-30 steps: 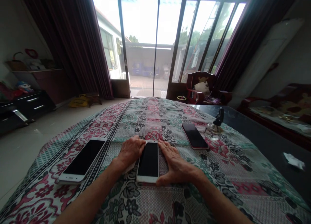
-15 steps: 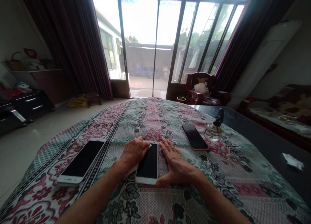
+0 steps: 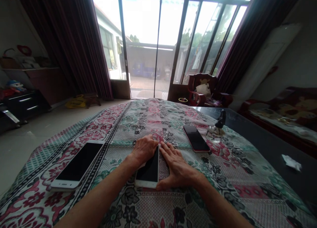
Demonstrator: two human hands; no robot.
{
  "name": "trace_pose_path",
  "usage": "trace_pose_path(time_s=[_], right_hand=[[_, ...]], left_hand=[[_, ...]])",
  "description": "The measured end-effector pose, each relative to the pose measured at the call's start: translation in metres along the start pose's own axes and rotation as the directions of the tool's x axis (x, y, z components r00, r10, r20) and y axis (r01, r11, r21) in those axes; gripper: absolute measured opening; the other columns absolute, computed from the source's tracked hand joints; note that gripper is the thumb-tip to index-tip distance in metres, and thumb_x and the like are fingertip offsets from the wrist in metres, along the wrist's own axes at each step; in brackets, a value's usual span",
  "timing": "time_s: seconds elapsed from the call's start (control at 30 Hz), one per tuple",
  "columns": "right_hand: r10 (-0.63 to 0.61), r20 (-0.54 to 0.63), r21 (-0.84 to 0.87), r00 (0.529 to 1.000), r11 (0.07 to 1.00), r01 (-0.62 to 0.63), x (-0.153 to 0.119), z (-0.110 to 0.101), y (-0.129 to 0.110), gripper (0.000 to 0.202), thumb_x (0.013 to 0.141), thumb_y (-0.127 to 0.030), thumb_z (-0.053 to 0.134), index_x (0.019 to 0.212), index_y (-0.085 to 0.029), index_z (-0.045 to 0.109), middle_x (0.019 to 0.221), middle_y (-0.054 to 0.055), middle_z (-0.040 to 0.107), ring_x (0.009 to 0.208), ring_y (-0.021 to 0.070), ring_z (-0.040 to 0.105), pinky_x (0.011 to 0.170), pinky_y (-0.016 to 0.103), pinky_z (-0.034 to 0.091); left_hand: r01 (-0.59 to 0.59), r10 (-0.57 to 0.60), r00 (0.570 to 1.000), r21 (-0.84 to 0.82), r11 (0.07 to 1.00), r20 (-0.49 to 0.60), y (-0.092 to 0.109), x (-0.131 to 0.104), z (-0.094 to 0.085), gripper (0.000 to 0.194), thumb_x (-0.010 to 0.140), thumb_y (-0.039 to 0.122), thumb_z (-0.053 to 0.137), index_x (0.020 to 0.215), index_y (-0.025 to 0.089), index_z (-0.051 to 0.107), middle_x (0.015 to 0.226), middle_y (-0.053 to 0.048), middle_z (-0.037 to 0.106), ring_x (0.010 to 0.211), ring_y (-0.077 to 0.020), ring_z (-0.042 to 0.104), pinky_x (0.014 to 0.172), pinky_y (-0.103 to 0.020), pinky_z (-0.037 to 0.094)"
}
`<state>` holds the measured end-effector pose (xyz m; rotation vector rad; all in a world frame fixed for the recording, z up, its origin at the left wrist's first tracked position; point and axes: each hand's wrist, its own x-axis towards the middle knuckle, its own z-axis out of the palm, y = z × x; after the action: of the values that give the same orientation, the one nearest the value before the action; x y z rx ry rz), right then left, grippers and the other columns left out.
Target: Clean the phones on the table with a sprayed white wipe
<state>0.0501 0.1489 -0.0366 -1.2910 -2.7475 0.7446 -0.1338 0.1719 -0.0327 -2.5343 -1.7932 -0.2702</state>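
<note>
A white phone with a dark screen (image 3: 150,171) lies face up on the patterned cloth between my hands. My left hand (image 3: 145,148) is closed over the phone's upper part, pressing something white, like a tissue or cloth, of which only a bit shows beneath it. My right hand (image 3: 175,165) lies spread along the phone's right edge, its thumb at the lower right corner. To the left rests a larger white phone (image 3: 78,163). A dark phone with a reddish edge (image 3: 196,139) lies at the right, beyond my right hand.
A clear spray bottle with a black top (image 3: 216,133) stands right of the dark phone. Crumpled white tissue (image 3: 291,162) lies on the dark table surface (image 3: 268,145) at the right. Beyond the patterned tablecloth (image 3: 123,201) are a wooden chair (image 3: 201,89) and glass doors.
My left hand has moved up and right across the phone, from its left edge to its top. My right hand keeps its place at the right edge. The view has shifted slightly.
</note>
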Motion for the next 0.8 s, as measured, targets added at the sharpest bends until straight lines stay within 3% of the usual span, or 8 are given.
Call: trace_pose_path(time_s=[0.4, 0.63, 0.8], right_hand=[[-0.001, 0.021, 0.031, 1.000, 1.000, 0.001, -0.001, 0.000, 0.001, 0.131, 0.053, -0.074, 0.068, 0.149, -0.013, 0.004, 0.155, 0.010, -0.008, 0.140, 0.0337, -0.014, 0.114, 0.050, -0.002], [0.007, -0.013, 0.033, 1.000, 0.999, -0.006, 0.000, 0.003, 0.001, 0.133, 0.052, -0.073, 0.068, 0.148, -0.011, 0.001, 0.154, 0.013, -0.007, 0.140, 0.0330, -0.013, 0.114, 0.050, 0.000], [0.003, -0.009, 0.026, 1.000, 1.000, -0.003, -0.001, 0.002, 0.001, 0.132, 0.051, -0.075, 0.068, 0.149, -0.012, 0.004, 0.155, 0.011, -0.008, 0.140, 0.0319, -0.014, 0.115, 0.048, -0.001]], left_hand=[[-0.276, 0.278, 0.959, -0.044, 0.960, 0.054, 0.003, -0.032, -0.007, 0.027, 0.092, 0.028, 0.043, 0.081, 0.021, 0.066, 0.080, -0.004, 0.055, 0.071, -0.0144, 0.051, 0.062, -0.024, 0.038], [-0.212, 0.214, 0.977, -0.065, 0.975, 0.012, 0.000, -0.021, 0.001, 0.028, 0.093, 0.027, 0.040, 0.085, 0.022, 0.066, 0.079, -0.003, 0.053, 0.072, -0.0142, 0.050, 0.065, -0.025, 0.038], [-0.286, 0.293, 0.955, -0.133, 0.949, 0.038, 0.002, -0.043, -0.004, 0.027, 0.094, 0.029, 0.042, 0.086, 0.022, 0.066, 0.079, -0.002, 0.051, 0.072, -0.0138, 0.049, 0.063, -0.024, 0.036]])
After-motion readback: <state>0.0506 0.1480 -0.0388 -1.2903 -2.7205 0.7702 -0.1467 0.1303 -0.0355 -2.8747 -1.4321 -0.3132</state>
